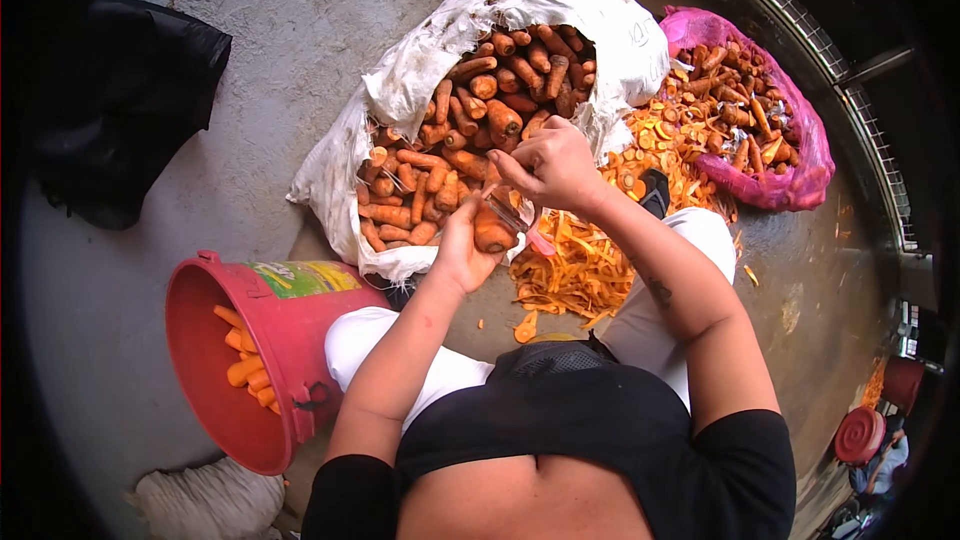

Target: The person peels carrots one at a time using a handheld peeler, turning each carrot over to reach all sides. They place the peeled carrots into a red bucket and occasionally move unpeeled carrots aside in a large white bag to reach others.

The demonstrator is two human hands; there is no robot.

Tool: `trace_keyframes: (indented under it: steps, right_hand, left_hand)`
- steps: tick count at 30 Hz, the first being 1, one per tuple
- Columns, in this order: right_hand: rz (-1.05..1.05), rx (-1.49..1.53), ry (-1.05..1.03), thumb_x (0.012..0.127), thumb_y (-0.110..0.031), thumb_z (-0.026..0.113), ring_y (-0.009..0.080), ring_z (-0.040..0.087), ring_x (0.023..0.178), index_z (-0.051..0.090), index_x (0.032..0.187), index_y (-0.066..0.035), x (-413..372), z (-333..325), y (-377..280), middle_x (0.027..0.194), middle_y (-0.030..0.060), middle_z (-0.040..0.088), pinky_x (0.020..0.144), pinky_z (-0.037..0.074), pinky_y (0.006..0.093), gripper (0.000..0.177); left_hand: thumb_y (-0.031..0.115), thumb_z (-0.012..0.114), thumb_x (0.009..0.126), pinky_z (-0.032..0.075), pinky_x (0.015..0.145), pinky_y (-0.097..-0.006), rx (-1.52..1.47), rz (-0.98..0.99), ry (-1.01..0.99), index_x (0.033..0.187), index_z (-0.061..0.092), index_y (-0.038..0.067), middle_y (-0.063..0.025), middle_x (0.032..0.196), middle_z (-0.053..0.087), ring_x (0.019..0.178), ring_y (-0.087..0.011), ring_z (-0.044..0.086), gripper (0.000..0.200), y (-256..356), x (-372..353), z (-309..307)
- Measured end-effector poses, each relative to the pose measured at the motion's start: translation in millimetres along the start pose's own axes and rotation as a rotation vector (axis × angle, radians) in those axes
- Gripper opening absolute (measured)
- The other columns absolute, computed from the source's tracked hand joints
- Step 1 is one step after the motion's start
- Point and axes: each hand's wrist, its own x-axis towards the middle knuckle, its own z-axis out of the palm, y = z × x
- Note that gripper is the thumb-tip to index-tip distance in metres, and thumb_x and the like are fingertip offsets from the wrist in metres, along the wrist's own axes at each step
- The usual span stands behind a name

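Note:
My left hand (462,252) is wrapped round a thick unpeeled carrot (492,233), held upright over the front of a large white sack. Close above it, my right hand (553,166) is closed on a peeler (510,212), whose blade lies at the carrot's side. Part of the peeler's handle is hidden by my fingers. Behind both hands the open white sack (400,90) is full of unpeeled carrots (465,155). Orange peelings (570,280) lie heaped on the floor below my right forearm.
At left a red bucket (215,360) lies tilted with peeled carrots (247,372) inside. A pink bag (815,155) of carrot scraps stands at far right. A black plastic bag (135,100) lies at upper left. Another person (885,465) is at the lower right edge.

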Motion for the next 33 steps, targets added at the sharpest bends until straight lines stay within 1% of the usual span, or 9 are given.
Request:
trace_keyframes:
  steps: [5, 11, 14, 17, 20, 23, 28, 31, 33]
  right_hand:
    - [-0.131, 0.021, -0.037, 0.08, -0.02, 0.063, 0.0187, 0.049, 0.047, 0.056, 0.047, -0.012, -3, 6, -8, 0.046, 0.0001, 0.051, 0.055, 0.034, 0.0331, 0.035]
    - [-0.176, -0.026, -0.048, 0.076, -0.021, 0.062, 0.0176, 0.051, 0.047, 0.056, 0.043, -0.012, -2, 9, -13, 0.047, -0.0009, 0.055, 0.055, 0.035, 0.0328, 0.035]
    - [-0.169, -0.015, -0.053, 0.076, -0.02, 0.062, 0.0178, 0.052, 0.047, 0.057, 0.044, -0.012, -3, 11, -13, 0.047, -0.0003, 0.055, 0.054, 0.036, 0.0331, 0.033]
    - [-0.142, 0.024, -0.064, 0.075, -0.019, 0.06, 0.0186, 0.053, 0.048, 0.059, 0.045, -0.011, -4, 14, -12, 0.047, 0.0009, 0.056, 0.054, 0.036, 0.0334, 0.032]
    - [-0.121, 0.058, -0.087, 0.074, -0.019, 0.059, 0.0196, 0.054, 0.048, 0.059, 0.044, -0.011, -5, 13, -12, 0.047, 0.0019, 0.056, 0.054, 0.037, 0.0334, 0.031]
    - [-0.126, 0.099, -0.072, 0.074, -0.019, 0.058, 0.0205, 0.053, 0.047, 0.058, 0.044, -0.011, -5, 12, -14, 0.047, 0.0024, 0.056, 0.054, 0.037, 0.0336, 0.032]
    - [-0.111, 0.126, -0.04, 0.075, -0.021, 0.058, 0.0222, 0.051, 0.043, 0.058, 0.043, -0.011, -7, 18, -12, 0.045, 0.0044, 0.055, 0.053, 0.038, 0.0338, 0.033]
    - [0.01, 0.004, -0.036, 0.077, -0.02, 0.059, 0.0207, 0.049, 0.043, 0.058, 0.044, -0.013, -5, 13, 5, 0.044, 0.0031, 0.052, 0.055, 0.038, 0.0327, 0.033]
    - [0.127, -0.146, -0.052, 0.079, -0.026, 0.056, 0.0238, 0.05, 0.041, 0.06, 0.045, -0.012, 1, 8, 41, 0.043, 0.0058, 0.052, 0.059, 0.042, 0.0346, 0.037]
  left_hand:
    - [0.037, 0.037, 0.098, 0.05, 0.09, -0.0437, 0.078, -0.013, 0.078, 0.123, 0.048, 0.008, -0.0097, 0.113, 0.058, 0.104, -0.0226, 0.059, 0.039, -5, 11, -15]
    - [0.037, 0.039, 0.096, 0.051, 0.089, -0.0433, 0.026, -0.061, 0.148, 0.119, 0.05, 0.007, -0.0105, 0.109, 0.059, 0.101, -0.0233, 0.059, 0.039, -7, 12, -15]
    - [0.042, 0.042, 0.095, 0.052, 0.078, -0.0342, 0.008, -0.107, 0.198, 0.11, 0.055, 0.013, -0.0017, 0.095, 0.061, 0.088, -0.0146, 0.059, 0.035, -7, 9, -12]
    - [0.042, 0.044, 0.094, 0.052, 0.077, -0.0325, -0.005, -0.119, 0.191, 0.11, 0.055, 0.012, -0.002, 0.095, 0.061, 0.085, -0.0145, 0.059, 0.036, -9, 15, -18]
    - [0.036, 0.036, 0.097, 0.053, 0.084, -0.0381, -0.012, -0.077, 0.11, 0.115, 0.052, 0.005, -0.0084, 0.102, 0.063, 0.094, -0.0219, 0.062, 0.04, -8, 8, -12]
    - [0.037, 0.033, 0.098, 0.053, 0.076, -0.0359, 0.091, -0.029, 0.032, 0.114, 0.053, 0.006, -0.0078, 0.104, 0.063, 0.094, -0.0208, 0.062, 0.04, -10, 8, -20]
    - [0.037, 0.031, 0.098, 0.05, 0.06, -0.0339, 0.102, 0.005, -0.04, 0.114, 0.052, 0.007, -0.0078, 0.097, 0.063, 0.082, -0.0187, 0.063, 0.04, -9, 4, -23]
    - [0.037, 0.031, 0.097, 0.047, 0.051, -0.0313, 0.175, -0.028, -0.138, 0.119, 0.049, 0.006, -0.0097, 0.089, 0.061, 0.072, -0.0175, 0.06, 0.042, -10, -7, -26]
    - [0.038, 0.03, 0.097, 0.044, 0.044, -0.0278, 0.207, -0.011, -0.177, 0.127, 0.043, 0.005, -0.0115, 0.082, 0.057, 0.064, -0.0169, 0.057, 0.046, -11, -28, -7]
